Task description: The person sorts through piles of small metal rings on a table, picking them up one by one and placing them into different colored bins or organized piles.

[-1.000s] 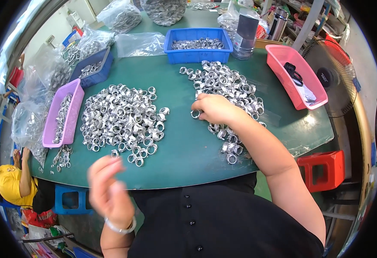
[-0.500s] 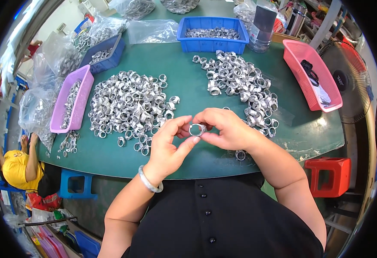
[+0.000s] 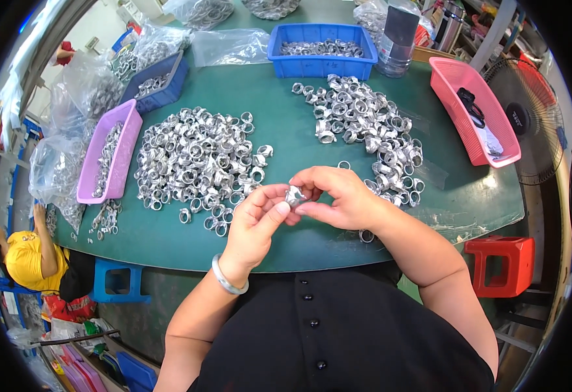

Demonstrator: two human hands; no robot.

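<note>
A small silver metal ring (image 3: 294, 195) with a raised, shaped side is pinched between the fingers of both my hands, above the near part of the green table. My left hand (image 3: 258, 219) grips it with thumb and fingertips, a pale bangle round the wrist. From the other side, my right hand (image 3: 341, 197) holds it between thumb and forefinger. Left of my hands lies a large heap of similar silver rings (image 3: 194, 157). Another heap (image 3: 371, 127) spreads beyond my right hand. A single ring (image 3: 365, 236) rests just below my right wrist.
A blue bin (image 3: 322, 68) of rings stands at the far side. A lilac basket (image 3: 131, 140) and a darker blue bin (image 3: 175, 83) are at the left, beside filled plastic bags (image 3: 57, 163). At the right are a pink basket (image 3: 472, 124), a fan (image 3: 527, 117) and a red stool (image 3: 501, 264). A person in yellow (image 3: 31, 261) sits left.
The ring has been turned between my fingers, so its shaped side faces up instead of its round opening. Both hands have shifted slightly. The person at the left has moved an arm.
</note>
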